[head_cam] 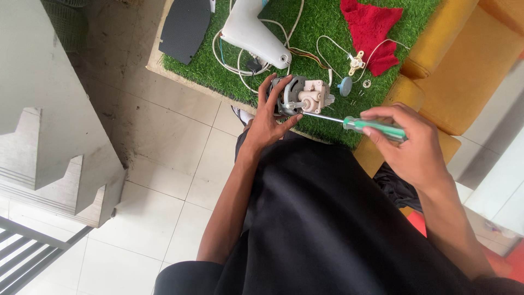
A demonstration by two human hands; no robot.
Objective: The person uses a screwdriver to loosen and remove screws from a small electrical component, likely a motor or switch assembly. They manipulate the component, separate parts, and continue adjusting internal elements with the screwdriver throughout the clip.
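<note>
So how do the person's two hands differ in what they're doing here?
The left hand wraps around the small motor, fingers spread, steadying it; the right hand closes its grip on the green-handled screwdriver. The left hand sits at the grass mat's edge; the right hand hovers off it. Both are bare and meet at the motor.

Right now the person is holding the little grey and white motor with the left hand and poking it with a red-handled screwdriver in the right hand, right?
Not quite. In the head view the screwdriver's handle is clear green, not red. The left hand does hold the small grey and white motor, and the right hand grips the screwdriver, its tip at the motor.
</note>
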